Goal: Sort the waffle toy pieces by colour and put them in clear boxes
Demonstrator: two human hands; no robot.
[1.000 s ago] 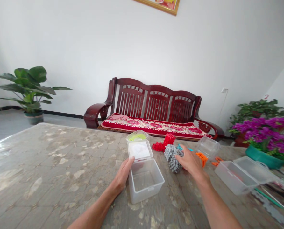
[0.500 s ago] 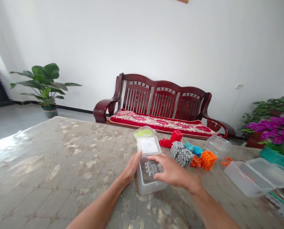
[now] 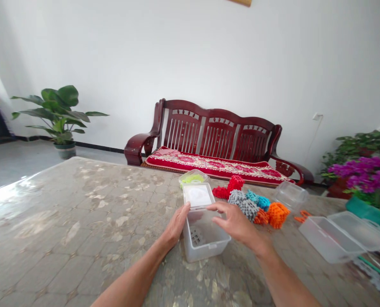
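Observation:
A clear plastic box (image 3: 205, 253) stands on the table in front of me, its white-panelled lid (image 3: 199, 195) tipped back on the far side. Inside, toward the left wall, lies a grey toothed block piece (image 3: 196, 236). My left hand (image 3: 177, 224) grips the box's left side near the hinge, thumb up by the lid's corner. Over the right rim hovers my right hand (image 3: 231, 221), thumb and fingers apart with nothing between them. Just beyond it are grey assembled blocks (image 3: 243, 204), orange blocks (image 3: 278, 214), blue blocks (image 3: 260, 200) and red blocks (image 3: 234, 183).
Behind the lid sits a clear container (image 3: 194, 177) of yellow-green pieces. To the right stand an open clear box (image 3: 324, 243), another clear container (image 3: 291, 195) and a purple flower pot (image 3: 370, 215). A wooden bench (image 3: 217, 128) is beyond the table (image 3: 81, 238).
The grey piece has left my right hand and now lies lower inside the box. My right hand has shifted slightly right; my left hand keeps its place.

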